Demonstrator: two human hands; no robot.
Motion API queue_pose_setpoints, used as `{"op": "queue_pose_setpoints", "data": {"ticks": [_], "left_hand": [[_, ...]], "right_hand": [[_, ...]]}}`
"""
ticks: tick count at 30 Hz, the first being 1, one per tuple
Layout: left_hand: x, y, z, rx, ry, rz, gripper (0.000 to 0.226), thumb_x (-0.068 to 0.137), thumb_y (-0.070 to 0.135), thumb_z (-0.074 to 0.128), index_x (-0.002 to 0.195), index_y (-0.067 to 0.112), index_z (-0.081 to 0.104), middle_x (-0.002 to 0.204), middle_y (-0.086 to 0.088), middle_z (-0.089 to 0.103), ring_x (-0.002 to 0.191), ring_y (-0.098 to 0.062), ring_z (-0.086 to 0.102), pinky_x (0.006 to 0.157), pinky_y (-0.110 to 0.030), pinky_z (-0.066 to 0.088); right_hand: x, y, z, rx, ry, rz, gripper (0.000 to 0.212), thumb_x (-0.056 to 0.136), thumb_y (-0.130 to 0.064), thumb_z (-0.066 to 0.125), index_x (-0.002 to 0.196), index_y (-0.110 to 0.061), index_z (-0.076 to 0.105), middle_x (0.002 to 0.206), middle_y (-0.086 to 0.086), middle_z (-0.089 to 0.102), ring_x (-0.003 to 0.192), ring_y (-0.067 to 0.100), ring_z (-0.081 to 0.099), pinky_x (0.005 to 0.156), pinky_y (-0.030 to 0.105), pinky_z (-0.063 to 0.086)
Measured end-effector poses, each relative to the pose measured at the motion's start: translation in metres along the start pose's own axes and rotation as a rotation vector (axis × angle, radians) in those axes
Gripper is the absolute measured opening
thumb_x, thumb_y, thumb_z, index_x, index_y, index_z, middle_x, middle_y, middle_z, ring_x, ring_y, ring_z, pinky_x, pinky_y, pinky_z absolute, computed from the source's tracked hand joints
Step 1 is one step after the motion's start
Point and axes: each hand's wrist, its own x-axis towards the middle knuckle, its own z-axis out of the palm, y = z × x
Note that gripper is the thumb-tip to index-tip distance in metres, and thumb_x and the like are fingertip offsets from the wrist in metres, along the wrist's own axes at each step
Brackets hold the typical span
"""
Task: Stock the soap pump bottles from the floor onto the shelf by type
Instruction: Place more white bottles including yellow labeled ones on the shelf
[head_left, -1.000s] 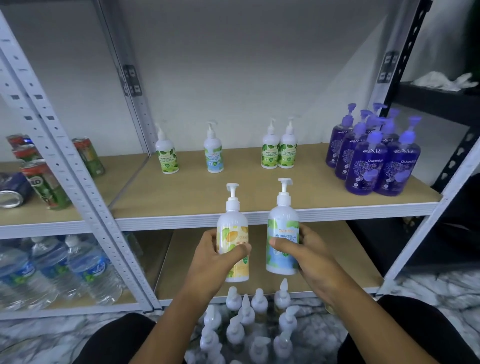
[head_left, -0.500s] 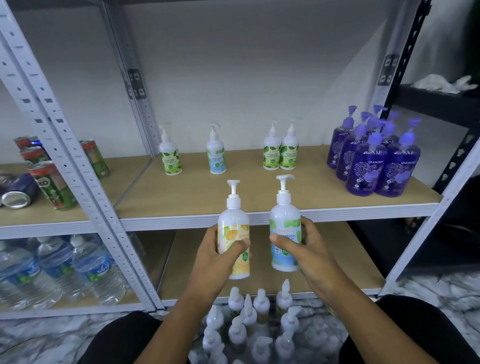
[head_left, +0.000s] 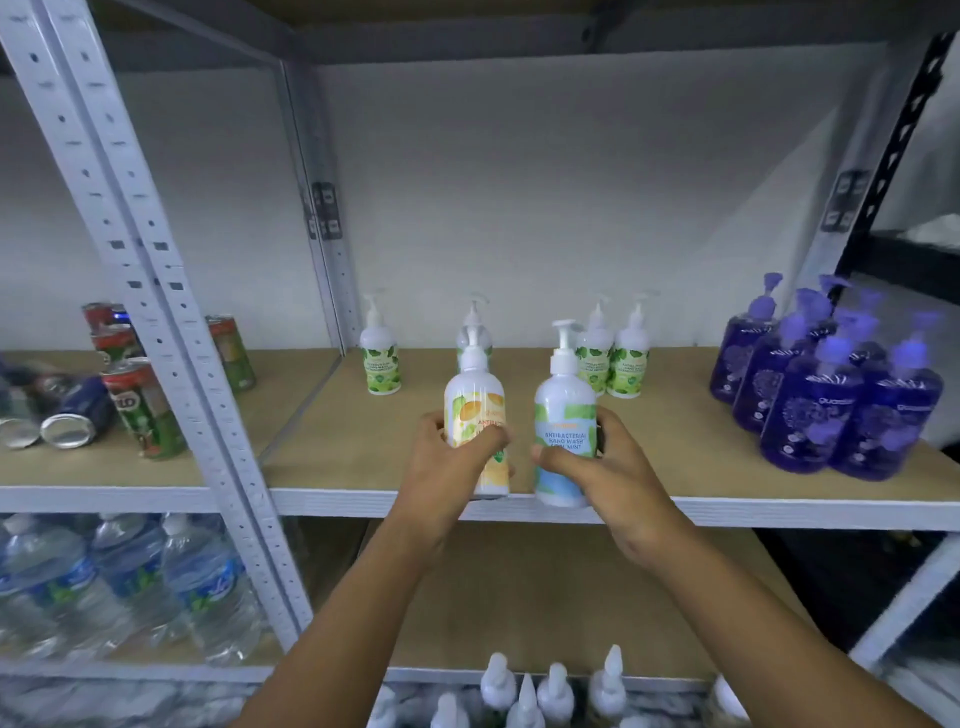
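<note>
1. Gripping the orange-label bottle (head_left: 475, 410) in the left hand (head_left: 447, 467) and the mint bottle (head_left: 563, 410) in the right hand (head_left: 613, 473), both upright at the shelf (head_left: 363, 457) front edge.
2. Probably rigid, slick, liquid-heavy; best held mid-body, never by the pump.
3. Counted farther back on the shelf: three green-label bottles (head_left: 382, 364), one blue-label bottle (head_left: 485, 338), about six purple bottles (head_left: 810, 415).

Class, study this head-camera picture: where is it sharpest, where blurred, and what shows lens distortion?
Head view: sharpest on the white pump bottle with the blue-green label in the right hand, print readable; the purple pump bottles at right are smeared; the grey perforated steel upright leans steeply, a wide-angle effect; light is dim, bluish.
</note>
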Motion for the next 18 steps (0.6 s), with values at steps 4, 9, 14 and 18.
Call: {"op": "queue_pose_setpoints", "data": {"ticks": [4,9,14,18], "left_hand": [[0.033,-0.009,-0.016,0.002,0.04,-0.04,0.069,0.061,0.038,0.084,0.119,0.02,0.051,0.108,-0.011,0.07,0.09,-0.032,0.075,0.082,-0.052,0.061],[0.065,-0.021,-0.03,-0.035,0.089,-0.07,0.054,0.075,0.026,0.083,0.117,0.02,0.05,0.101,-0.012,0.07,0.085,-0.035,0.076,0.078,-0.049,0.062],[0.088,-0.027,-0.035,-0.041,0.14,-0.083,0.053,0.071,0.033,0.081,0.112,0.023,0.05,0.101,-0.013,0.07,0.085,-0.034,0.076,0.085,-0.054,0.06],[0.095,-0.033,-0.038,-0.037,0.177,-0.098,0.055,0.065,0.036,0.081,0.109,0.023,0.051,0.099,-0.012,0.071,0.079,-0.03,0.077,0.086,-0.054,0.06]], "right_hand": [[0.044,0.014,0.015,-0.067,-0.012,-0.043,0.05,0.079,-0.013,0.084,0.121,-0.019,0.058,0.102,-0.001,0.073,0.09,0.01,0.072,0.072,0.02,0.055],[0.084,0.044,0.027,-0.168,0.018,-0.053,0.061,0.077,-0.016,0.086,0.129,-0.023,0.055,0.109,-0.004,0.072,0.094,0.007,0.07,0.072,0.016,0.054],[0.104,0.061,0.029,-0.257,0.048,-0.128,0.061,0.075,-0.013,0.086,0.127,-0.024,0.056,0.109,-0.004,0.071,0.085,-0.004,0.067,0.072,0.016,0.052],[0.104,0.07,0.029,-0.294,0.083,-0.134,0.079,0.068,-0.011,0.09,0.129,-0.032,0.044,0.116,-0.012,0.063,0.095,-0.006,0.063,0.079,0.014,0.052]]}}
